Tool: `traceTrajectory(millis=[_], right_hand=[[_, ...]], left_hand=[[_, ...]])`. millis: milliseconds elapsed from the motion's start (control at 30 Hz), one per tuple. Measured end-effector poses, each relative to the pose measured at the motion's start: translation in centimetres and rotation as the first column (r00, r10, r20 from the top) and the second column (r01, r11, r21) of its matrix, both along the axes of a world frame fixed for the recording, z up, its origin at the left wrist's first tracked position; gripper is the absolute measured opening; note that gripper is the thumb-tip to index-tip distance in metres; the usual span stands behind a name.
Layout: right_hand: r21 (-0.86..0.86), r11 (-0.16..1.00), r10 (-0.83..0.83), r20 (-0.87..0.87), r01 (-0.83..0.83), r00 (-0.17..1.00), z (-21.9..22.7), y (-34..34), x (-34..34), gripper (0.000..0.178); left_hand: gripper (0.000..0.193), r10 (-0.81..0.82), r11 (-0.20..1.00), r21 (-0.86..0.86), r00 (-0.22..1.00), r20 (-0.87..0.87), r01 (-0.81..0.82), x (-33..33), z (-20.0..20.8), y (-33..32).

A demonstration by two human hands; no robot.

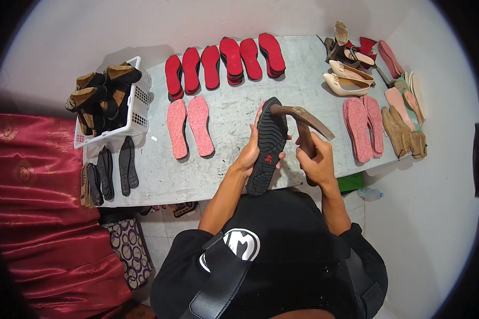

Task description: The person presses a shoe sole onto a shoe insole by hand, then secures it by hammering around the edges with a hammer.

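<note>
My left hand (248, 155) holds a black ridged shoe sole (269, 142) with its tread facing up. Its thumb lies along the near left edge, and fingertips come round the other side. A strip of speckled pink layer (260, 110) shows under the sole's upper left edge. My right hand (319, 161) is wrapped round the handle of a hammer (302, 116). The hammer's face meets or hovers just over the sole's upper end; I cannot tell which. Two pink speckled insoles (199, 125) lie on the table left of my left hand.
Red-topped soles (211, 66) stand in a row along the back of the grey table (159, 183). A white basket (138, 109) of heeled shoe parts and several black soles (126, 165) are at left. Cream shoes (348, 82), pink insoles (356, 127) and tan pieces (396, 133) crowd the right.
</note>
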State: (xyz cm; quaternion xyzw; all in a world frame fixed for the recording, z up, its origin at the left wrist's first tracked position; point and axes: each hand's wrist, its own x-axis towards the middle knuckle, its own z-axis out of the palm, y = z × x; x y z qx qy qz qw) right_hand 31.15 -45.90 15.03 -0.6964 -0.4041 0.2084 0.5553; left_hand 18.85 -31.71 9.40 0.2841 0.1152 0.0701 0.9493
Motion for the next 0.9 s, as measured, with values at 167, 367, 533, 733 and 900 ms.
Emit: traceTrajectory(millis=[167, 367, 533, 733, 900], right_hand=[[0.059, 0.998, 0.000, -0.020, 0.002, 1.000, -0.6, 0.4, -1.3, 0.010], [0.004, 1.000, 0.001, -0.130, 0.000, 0.992, -0.5, -0.1, -1.3, 0.012], [-0.043, 0.999, 0.022, -0.044, -0.024, 0.999, -1.0, -0.4, -1.9, 0.014], [0.016, 1.000, -0.005, -0.222, 0.009, 0.975, -0.8, -0.2, -3.2, 0.012], [-0.028, 0.999, 0.013, -0.171, -0.019, 0.985, -1.6, -1.2, -3.0, 0.011]], left_hand=[[0.085, -0.002, 1.000, 0.004, 1.000, -0.031, 0.002, -0.2, -0.3, 0.2], [0.086, 0.043, 0.999, -0.014, 0.999, -0.023, -0.043, -0.2, -1.1, 0.0], [0.087, 0.047, 0.998, 0.040, 0.997, -0.064, -0.044, -0.3, -0.6, 0.7], [0.083, 0.087, 0.996, 0.044, 0.990, -0.109, -0.083, -0.4, -1.3, 0.6], [0.084, 0.100, 0.994, 0.052, 0.994, -0.044, -0.098, -0.2, -0.8, 1.1]])
